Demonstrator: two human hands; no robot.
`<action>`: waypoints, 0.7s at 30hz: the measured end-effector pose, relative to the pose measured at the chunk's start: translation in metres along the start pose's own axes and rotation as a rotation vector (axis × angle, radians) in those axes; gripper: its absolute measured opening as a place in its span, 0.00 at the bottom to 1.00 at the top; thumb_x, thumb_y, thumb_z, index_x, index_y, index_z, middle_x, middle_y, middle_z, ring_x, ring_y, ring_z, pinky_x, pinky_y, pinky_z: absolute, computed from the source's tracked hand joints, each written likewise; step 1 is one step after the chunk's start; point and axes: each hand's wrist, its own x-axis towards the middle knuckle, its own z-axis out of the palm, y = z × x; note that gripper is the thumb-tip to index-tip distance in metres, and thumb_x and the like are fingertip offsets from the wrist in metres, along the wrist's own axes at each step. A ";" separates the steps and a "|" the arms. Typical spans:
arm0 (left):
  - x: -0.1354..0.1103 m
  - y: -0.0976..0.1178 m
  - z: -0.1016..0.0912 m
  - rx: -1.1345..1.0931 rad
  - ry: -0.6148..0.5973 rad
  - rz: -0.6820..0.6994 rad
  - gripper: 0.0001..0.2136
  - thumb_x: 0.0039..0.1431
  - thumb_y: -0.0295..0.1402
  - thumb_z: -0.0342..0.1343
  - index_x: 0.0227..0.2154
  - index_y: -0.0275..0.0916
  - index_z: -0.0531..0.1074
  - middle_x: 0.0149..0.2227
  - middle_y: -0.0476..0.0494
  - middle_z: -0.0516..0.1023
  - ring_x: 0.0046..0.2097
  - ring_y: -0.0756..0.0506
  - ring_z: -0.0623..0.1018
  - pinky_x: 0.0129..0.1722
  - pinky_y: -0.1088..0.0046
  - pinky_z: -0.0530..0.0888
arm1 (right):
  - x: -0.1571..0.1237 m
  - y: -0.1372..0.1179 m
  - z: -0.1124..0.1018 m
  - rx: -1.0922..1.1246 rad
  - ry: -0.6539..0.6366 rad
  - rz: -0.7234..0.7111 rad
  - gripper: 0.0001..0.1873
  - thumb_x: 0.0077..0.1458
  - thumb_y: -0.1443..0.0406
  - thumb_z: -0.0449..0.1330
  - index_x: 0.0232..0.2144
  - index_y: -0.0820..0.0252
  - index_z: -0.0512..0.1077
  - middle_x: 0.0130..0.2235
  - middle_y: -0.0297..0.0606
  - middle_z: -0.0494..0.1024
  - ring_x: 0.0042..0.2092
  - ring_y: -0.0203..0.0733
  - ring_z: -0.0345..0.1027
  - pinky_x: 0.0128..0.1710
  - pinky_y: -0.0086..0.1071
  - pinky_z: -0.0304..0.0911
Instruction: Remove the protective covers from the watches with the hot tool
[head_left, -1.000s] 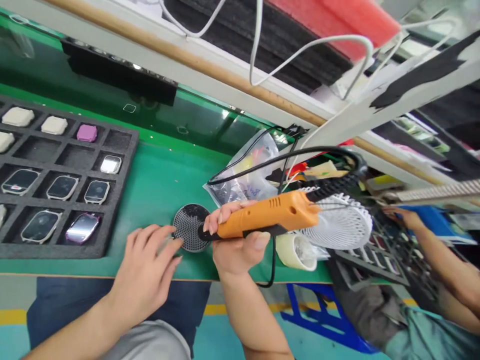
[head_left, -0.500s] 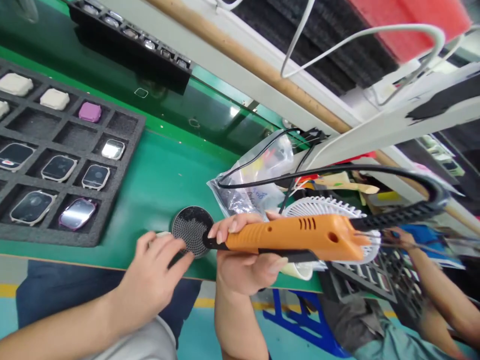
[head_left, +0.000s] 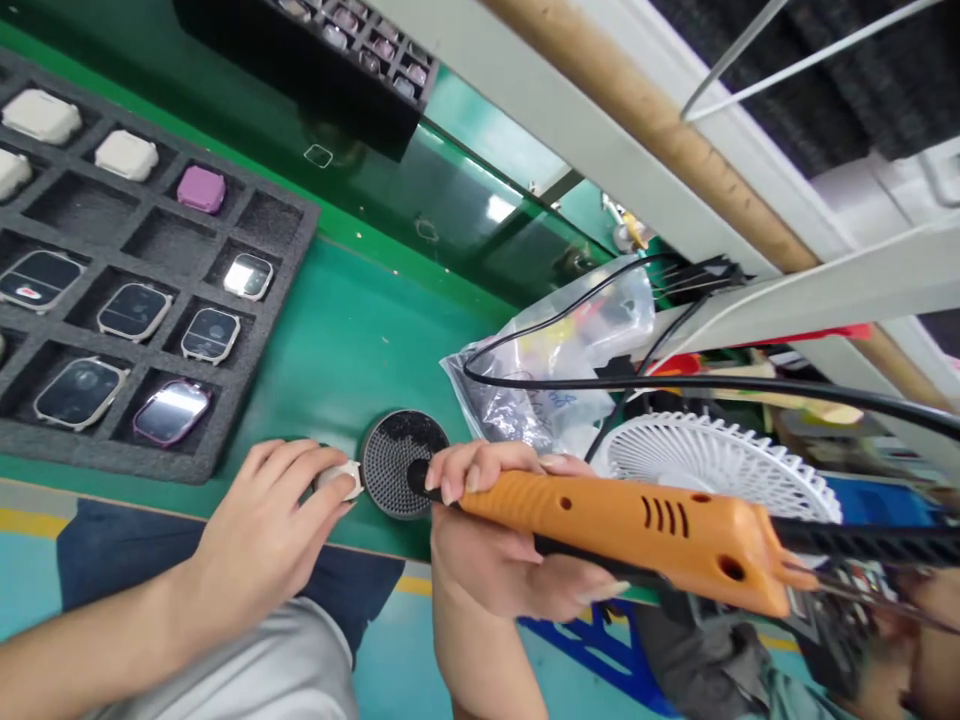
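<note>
My right hand (head_left: 502, 520) is wrapped around an orange corded power tool (head_left: 622, 520). Its black nose points left, over the edge of a round black dish (head_left: 405, 465) with a dotted, mesh-like surface; the tip itself cannot be made out. On the bench just left of the dish, my left hand (head_left: 281, 510) is closed on a pale smartwatch case (head_left: 345, 482), mostly covered by the fingers. Farther left lies a dark foam tray (head_left: 274, 345) whose compartments hold several watches, such as a purple-framed watch (head_left: 172, 412) and a purple case (head_left: 201, 189).
Behind the tool stand a white fan guard (head_left: 697, 450) and a clear plastic bag (head_left: 540, 370). A black cable (head_left: 750, 383) runs across to the right. At the back are a black box of small parts (head_left: 322, 80) and a shelf frame (head_left: 600, 130). Another person sits at the lower right.
My left hand has drawn slightly left, and more of the pale case shows. The tool's rear end has swung lower and to the right. The camera view has shifted.
</note>
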 end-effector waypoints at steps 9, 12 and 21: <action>0.000 -0.001 0.001 0.006 -0.016 0.008 0.08 0.71 0.29 0.55 0.50 0.38 0.74 0.55 0.39 0.77 0.55 0.37 0.74 0.53 0.53 0.68 | -0.001 -0.003 0.001 -0.020 -0.023 0.000 0.25 0.60 0.38 0.54 0.48 0.44 0.67 0.31 0.28 0.68 0.26 0.38 0.63 0.25 0.37 0.65; -0.001 -0.002 0.001 -0.005 -0.009 0.007 0.08 0.71 0.28 0.55 0.49 0.38 0.74 0.55 0.39 0.78 0.54 0.37 0.74 0.53 0.53 0.67 | -0.001 -0.002 0.002 -0.015 -0.020 -0.006 0.24 0.61 0.39 0.54 0.48 0.45 0.68 0.31 0.28 0.68 0.25 0.37 0.62 0.24 0.37 0.64; -0.005 -0.002 0.002 -0.062 0.014 0.053 0.12 0.68 0.26 0.57 0.53 0.40 0.76 0.54 0.40 0.79 0.54 0.38 0.75 0.54 0.54 0.69 | -0.001 -0.009 0.001 -0.010 -0.031 0.000 0.26 0.61 0.37 0.52 0.48 0.45 0.69 0.31 0.29 0.68 0.26 0.38 0.64 0.25 0.38 0.65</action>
